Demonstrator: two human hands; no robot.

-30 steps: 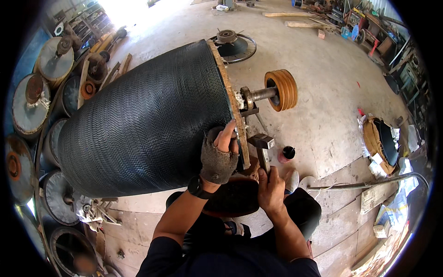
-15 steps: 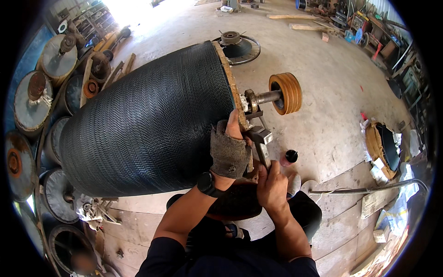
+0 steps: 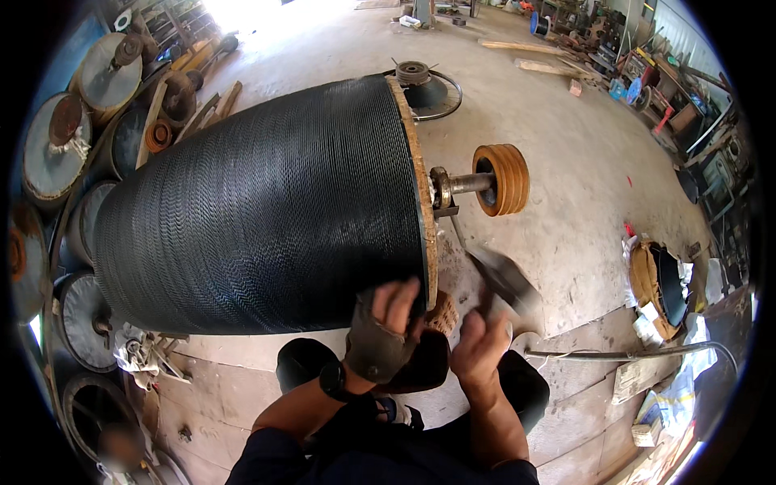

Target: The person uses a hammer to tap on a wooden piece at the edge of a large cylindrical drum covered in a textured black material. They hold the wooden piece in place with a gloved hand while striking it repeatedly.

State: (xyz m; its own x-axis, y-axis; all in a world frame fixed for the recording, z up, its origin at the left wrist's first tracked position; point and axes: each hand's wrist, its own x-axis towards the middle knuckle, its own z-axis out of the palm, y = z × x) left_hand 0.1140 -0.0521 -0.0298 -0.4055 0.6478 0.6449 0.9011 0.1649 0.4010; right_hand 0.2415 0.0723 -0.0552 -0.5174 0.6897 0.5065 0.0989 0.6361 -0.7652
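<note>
The black ridged drum (image 3: 267,210) lies on its side in front of the person, its rimmed end to the right. The left hand (image 3: 384,333), in a fingerless glove, is at the lower corner of that end, fingers raised and partly bent; blur leaves it unclear whether they touch the drum or pinch anything. The right hand (image 3: 480,343) is closed round the handle of a hammer (image 3: 509,281), whose blurred head is up and to the right, apart from the drum's rim (image 3: 415,162).

A shaft (image 3: 469,183) juts from the drum's end and carries a grooved orange pulley (image 3: 508,179), which takes up the space above the hammer. Below the drum, the left forearm and hand partly cover a dark rounded thing (image 3: 424,365) between the knees. Beyond the drum's far corner, a wheel (image 3: 428,97) lies on the floor (image 3: 566,194).

On the right, a pipe (image 3: 622,354) runs across the floor from near the right knee, with a board (image 3: 647,378) just below it and torn cardboard (image 3: 644,279) above. At the left, round-ended drums (image 3: 52,162) crowd the side, and a pale rag (image 3: 137,356) hangs near the big drum's lower end. Planks (image 3: 533,50) lie farther off.
</note>
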